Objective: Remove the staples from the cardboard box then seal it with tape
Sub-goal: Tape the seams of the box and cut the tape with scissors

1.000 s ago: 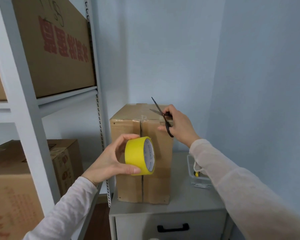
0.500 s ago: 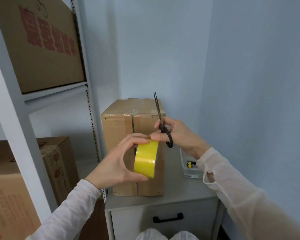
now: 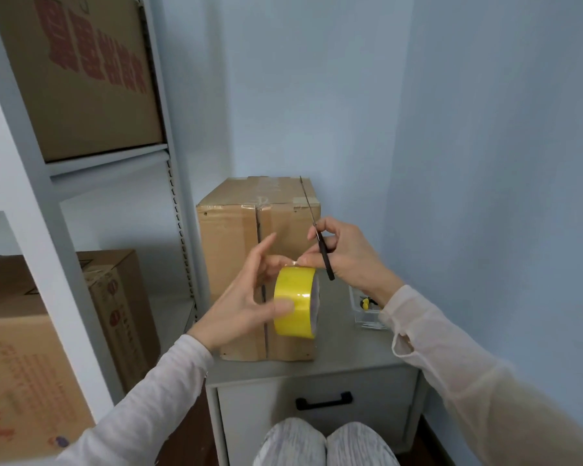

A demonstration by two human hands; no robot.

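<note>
A brown cardboard box (image 3: pixel 229 237) stands upright on a grey cabinet (image 3: pixel 347 351), its front seam running top to bottom. In front of the box my left hand (image 3: pixel 246 297) holds a yellow tape roll (image 3: pixel 293 301), thumb on its face and fingers behind it. My right hand (image 3: pixel 347 253) grips black scissors (image 3: pixel 323 250), blades closed and pointing up. The thumb and forefinger of that hand pinch the tape's loose end at the top of the roll.
A small clear container (image 3: pixel 367 314) with a yellow-and-black item sits on the cabinet to the right of the box. A white metal shelf rack (image 3: pixel 48 230) with several cardboard boxes (image 3: pixel 91 72) stands to the left. Blue walls enclose the corner. The cabinet drawer has a black handle (image 3: pixel 323 400).
My right hand came down from the box's top edge with the scissors to the tape roll and now pinches its end. The left hand turned the roll edge-on.
</note>
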